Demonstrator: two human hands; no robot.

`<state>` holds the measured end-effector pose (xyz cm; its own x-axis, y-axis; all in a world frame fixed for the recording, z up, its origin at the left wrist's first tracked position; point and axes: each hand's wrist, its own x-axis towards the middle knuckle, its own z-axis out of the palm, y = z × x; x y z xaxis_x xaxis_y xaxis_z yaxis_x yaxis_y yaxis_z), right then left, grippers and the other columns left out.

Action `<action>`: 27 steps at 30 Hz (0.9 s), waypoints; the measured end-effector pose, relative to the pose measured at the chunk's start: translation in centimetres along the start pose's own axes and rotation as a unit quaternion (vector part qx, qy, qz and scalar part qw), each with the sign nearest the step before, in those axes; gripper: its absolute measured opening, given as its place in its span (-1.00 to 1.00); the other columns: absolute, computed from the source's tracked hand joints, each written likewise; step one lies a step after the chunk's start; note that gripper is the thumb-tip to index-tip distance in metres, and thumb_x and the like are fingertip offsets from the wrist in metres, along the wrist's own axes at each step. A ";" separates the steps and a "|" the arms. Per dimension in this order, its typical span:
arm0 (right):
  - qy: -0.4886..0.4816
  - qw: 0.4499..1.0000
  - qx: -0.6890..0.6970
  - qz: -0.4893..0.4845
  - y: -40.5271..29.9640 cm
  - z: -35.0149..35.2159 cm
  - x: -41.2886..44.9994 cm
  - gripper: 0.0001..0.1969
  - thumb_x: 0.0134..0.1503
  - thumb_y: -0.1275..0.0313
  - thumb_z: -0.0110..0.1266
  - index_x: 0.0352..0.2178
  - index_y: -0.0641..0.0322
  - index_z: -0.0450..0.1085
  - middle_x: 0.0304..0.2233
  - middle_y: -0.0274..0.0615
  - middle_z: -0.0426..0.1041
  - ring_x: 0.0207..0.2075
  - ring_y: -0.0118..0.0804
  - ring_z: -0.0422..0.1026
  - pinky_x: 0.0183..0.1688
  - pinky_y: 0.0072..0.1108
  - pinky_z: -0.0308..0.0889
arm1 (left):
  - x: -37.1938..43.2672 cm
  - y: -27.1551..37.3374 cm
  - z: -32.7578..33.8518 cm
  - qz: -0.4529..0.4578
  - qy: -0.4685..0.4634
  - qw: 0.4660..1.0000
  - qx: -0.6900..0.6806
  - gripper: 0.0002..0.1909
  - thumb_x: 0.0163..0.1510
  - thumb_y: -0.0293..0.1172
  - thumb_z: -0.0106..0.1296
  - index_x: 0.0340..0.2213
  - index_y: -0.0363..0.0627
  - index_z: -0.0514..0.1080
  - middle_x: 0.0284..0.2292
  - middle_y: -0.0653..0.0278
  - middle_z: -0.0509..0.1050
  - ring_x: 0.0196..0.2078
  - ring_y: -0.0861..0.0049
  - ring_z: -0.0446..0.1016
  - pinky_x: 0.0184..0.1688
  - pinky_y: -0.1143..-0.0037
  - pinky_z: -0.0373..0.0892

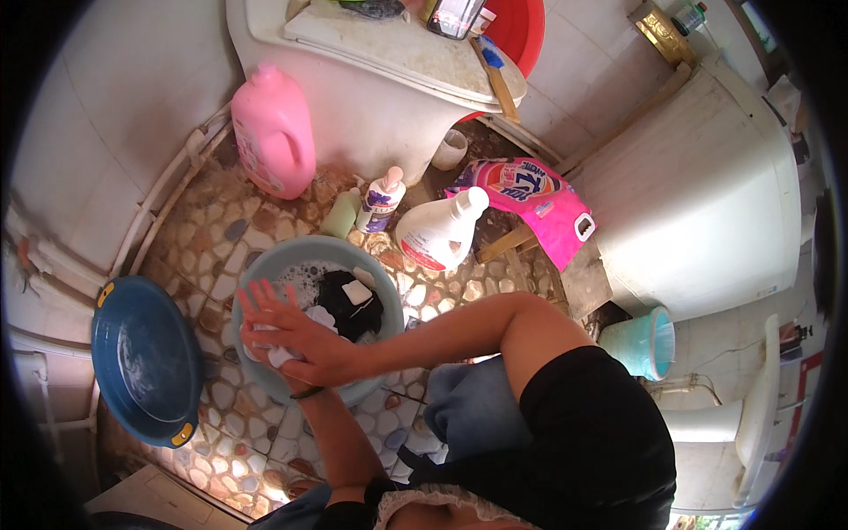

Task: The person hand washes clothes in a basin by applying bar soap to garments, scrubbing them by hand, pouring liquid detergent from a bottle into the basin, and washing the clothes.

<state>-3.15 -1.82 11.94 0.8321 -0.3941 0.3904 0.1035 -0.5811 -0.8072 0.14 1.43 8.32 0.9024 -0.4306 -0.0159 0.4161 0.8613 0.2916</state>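
My right hand (315, 341) lies across my left hand (265, 293), with a wet white cloth (275, 354) pressed between them. The left fingers point up and away, partly covered by the right hand; a dark band circles the left wrist. Both hands are over the left part of a round grey-blue basin (392, 291), which holds foamy water (301, 275). More white fabric (322, 318) lies beside my hands. Black fabric (368, 321) sits in the right half, with a white block, possibly soap (357, 292), on it.
An empty blue oval tub (142, 371) is at the left. Beyond the basin stand a pink jug (275, 139), a green bottle (341, 213), a pump bottle (380, 202), a white detergent bottle (434, 232) and a pink detergent bag (550, 212). A brush (497, 79) lies on the white ledge; a turquoise bucket (633, 341) stands right.
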 end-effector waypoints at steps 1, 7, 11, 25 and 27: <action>0.007 0.999 -0.013 -0.040 0.8 -0.3 0.6 -0.59 -0.07 0.49 -0.08 -0.10 0.20 0.34 0.10 -0.02 0.18 0.21 -0.04 0.03 0.24 -0.33 -0.15 | -0.6 -1.1 0.9 -0.007 0.018 0.998 0.054 -0.44 0.16 -0.15 -0.36 0.14 -0.15 0.02 0.11 0.17 0.15 0.17 0.37 0.11 0.19 0.32 0.05; -0.091 0.973 0.198 0.078 3.2 -3.0 2.7 -0.68 -0.05 0.39 -0.03 -0.20 0.17 0.39 0.05 -0.04 0.25 0.24 -0.07 0.00 0.23 -0.26 -0.19 | -0.6 -1.6 0.7 -0.119 0.072 0.990 -0.031 -0.45 0.18 -0.14 -0.36 0.13 -0.16 0.03 0.12 0.18 0.14 0.17 0.38 0.11 0.20 0.30 0.03; -0.074 0.992 -0.106 0.013 0.4 -0.7 0.6 -0.70 -0.01 0.34 -0.02 -0.20 0.08 0.33 0.16 -0.11 0.10 0.21 -0.16 0.03 0.21 -0.24 -0.15 | -0.9 -2.1 -1.2 -0.083 -0.001 0.995 -0.053 -0.49 0.17 -0.17 -0.33 0.08 -0.20 0.11 0.07 0.19 0.20 0.12 0.39 0.18 0.11 0.39 0.15; -0.058 0.994 -0.029 -0.083 4.0 -2.9 3.4 -0.67 -0.08 0.45 0.05 -0.20 0.06 0.40 0.08 -0.09 0.22 0.23 -0.06 0.00 0.24 -0.25 -0.22 | -0.4 -1.8 2.5 -0.128 0.052 0.990 -0.021 -0.43 0.17 -0.12 -0.35 0.15 -0.10 -0.01 0.12 0.18 0.13 0.18 0.34 0.11 0.22 0.18 -0.02; -0.044 0.993 0.106 0.024 2.6 -2.1 2.1 -0.71 -0.09 0.46 0.07 -0.24 0.06 0.42 0.08 -0.11 0.22 0.24 -0.08 0.00 0.25 -0.22 -0.24 | 0.1 -2.3 1.7 -0.035 0.003 0.998 -0.055 -0.45 0.16 -0.15 -0.35 0.14 -0.10 0.01 0.11 0.18 0.14 0.16 0.34 0.12 0.21 0.22 0.01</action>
<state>-2.27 -5.66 11.56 0.8823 -0.3489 0.3160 0.1666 -0.3965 -0.9028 -0.92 -1.02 9.29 0.8715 -0.4889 -0.0387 0.4871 0.8539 0.1830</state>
